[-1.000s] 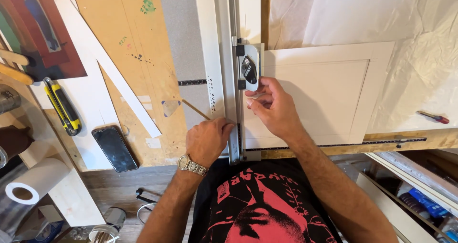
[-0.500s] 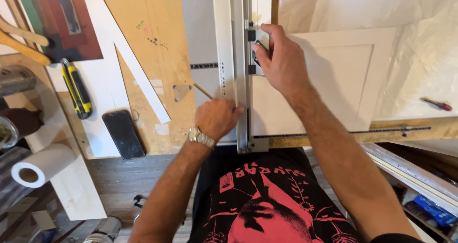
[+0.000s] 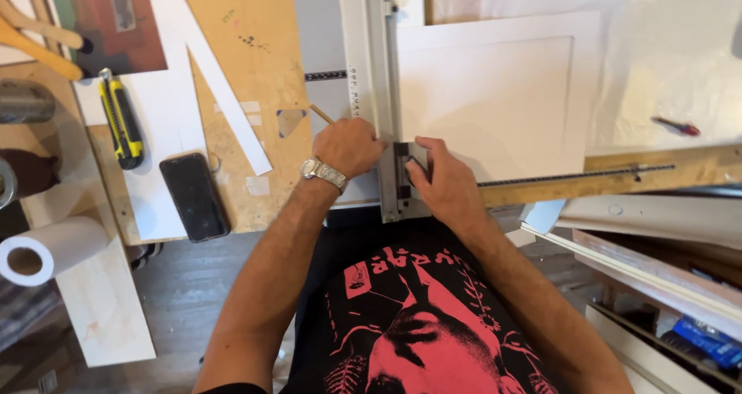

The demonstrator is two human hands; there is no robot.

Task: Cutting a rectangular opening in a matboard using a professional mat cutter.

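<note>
- I am closing my right hand (image 3: 442,179) around the black cutter head (image 3: 403,170), which is sitting on the rail (image 3: 376,69) near its lower end, just above the bench edge.
- I am pressing my left hand (image 3: 349,145) down on the rail, fingers curled shut, with a pencil (image 3: 321,113) poking out from behind the knuckles; whether the fingers are pinching it I cannot tell.
- The white mat board (image 3: 495,92) is lying flat to the right of the rail, its left edge tucked against it, and a faint inner rectangle is showing on its face.
- To do this stroke well, I judge that the left hand should be bearing steadily on the rail so that the board cannot creep, while the right hand is keeping the cutter head flush to the rail and moving at an even pace.
- Keeping the left fingertips off the cutter's path looks advisable.
- A ruled stop bar (image 3: 572,174) is running along the lower edge of the board.
- The plywood bench (image 3: 263,61) is carrying a yellow knife (image 3: 120,119), a dark phone (image 3: 194,196), white offcut strips (image 3: 224,85) and a red-handled tool (image 3: 675,126) on pale sheeting at the far right.
- A paper roll (image 3: 48,249) is lying at the left, with a dark plank floor (image 3: 178,301) below and stacked boards (image 3: 657,255) at the lower right.
</note>
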